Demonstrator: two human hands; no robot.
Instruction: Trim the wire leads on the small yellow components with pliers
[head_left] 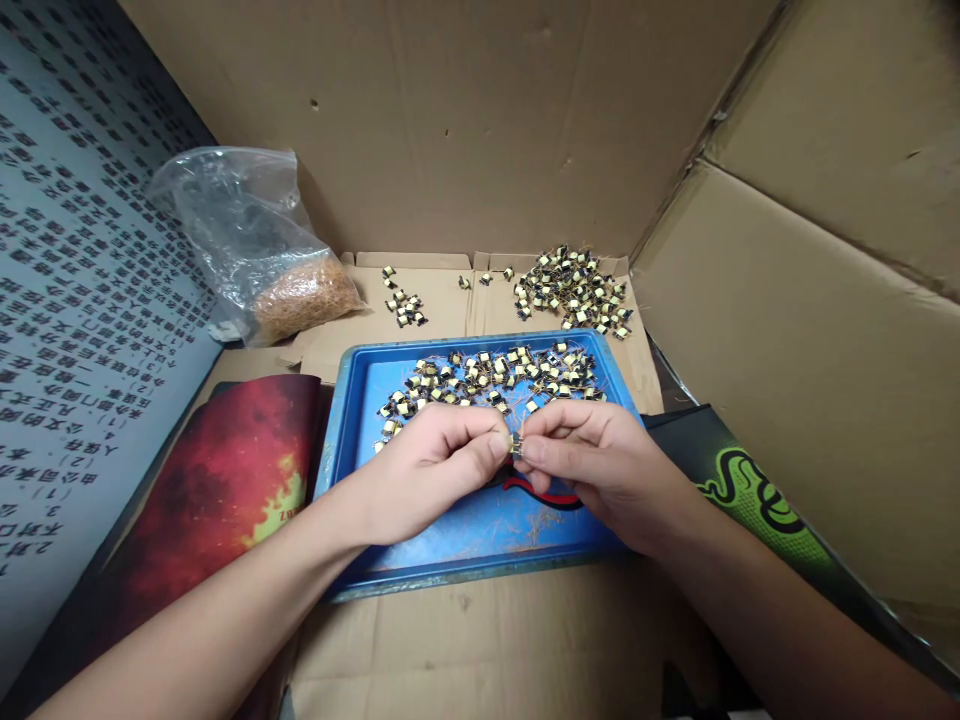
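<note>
Between my two hands, over the blue tray point(457, 560), is one small transformer point(515, 444) with yellow tape, metal pins and thin copper wire. The thumb and forefinger of my left hand point(442, 455) pinch it from the left. From the right, the fingertips of my right hand point(592, 455) close on its pin side; whether they grip a pin or a wire is too small to tell. Under my hands lies a tool with red-and-black handles point(551, 495), its head hidden. Behind them, many similar transformers point(480, 372) are spread across the tray's far half.
Beyond the tray, a pile of transformers point(570, 285) and a smaller cluster point(405, 308) sit on cardboard point(442, 290). A clear plastic bag point(300, 290) with copper-coloured contents stands back left. A red mat point(225, 480) and a black-green mat point(750, 490) flank the tray. Cardboard walls point(465, 130) enclose the space.
</note>
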